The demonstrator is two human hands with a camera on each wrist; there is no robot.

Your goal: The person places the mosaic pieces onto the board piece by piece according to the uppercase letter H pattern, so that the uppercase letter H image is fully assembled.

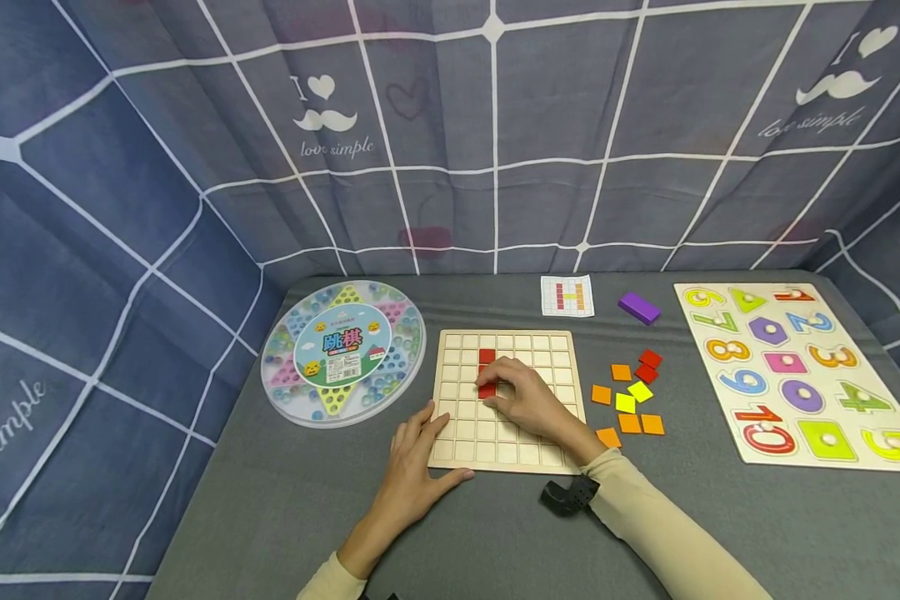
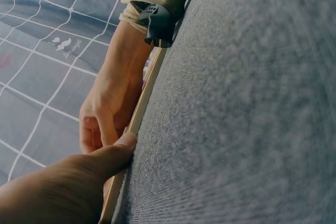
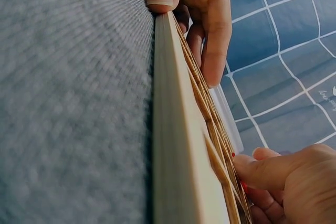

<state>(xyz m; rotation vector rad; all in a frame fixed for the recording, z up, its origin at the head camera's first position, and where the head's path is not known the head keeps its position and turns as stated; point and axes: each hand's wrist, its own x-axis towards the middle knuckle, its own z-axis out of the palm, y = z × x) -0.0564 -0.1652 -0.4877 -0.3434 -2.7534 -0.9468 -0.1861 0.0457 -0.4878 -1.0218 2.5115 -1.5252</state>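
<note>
A square wooden grid board (image 1: 465,429) lies on the grey cloth, with a short column of red square tiles (image 1: 487,356) in its upper left part. My right hand (image 1: 528,400) is over the board, thumb and fingertips curled together at the lowest red tile (image 1: 487,391); red shows at those fingertips in the right wrist view. The rest of the column is partly covered by the fingers. My left hand (image 1: 412,467) steadies the board's lower left corner, fingers stretched along the left side and thumb (image 2: 126,141) against the front edge.
Loose orange tiles (image 1: 602,394), yellow tiles (image 1: 626,403) and red tiles (image 1: 650,358) lie right of the board. Behind are a pattern card (image 1: 567,309) and a purple block (image 1: 639,307). A round Chinese checkers box (image 1: 277,400) sits left, a number puzzle board (image 1: 727,392) far right.
</note>
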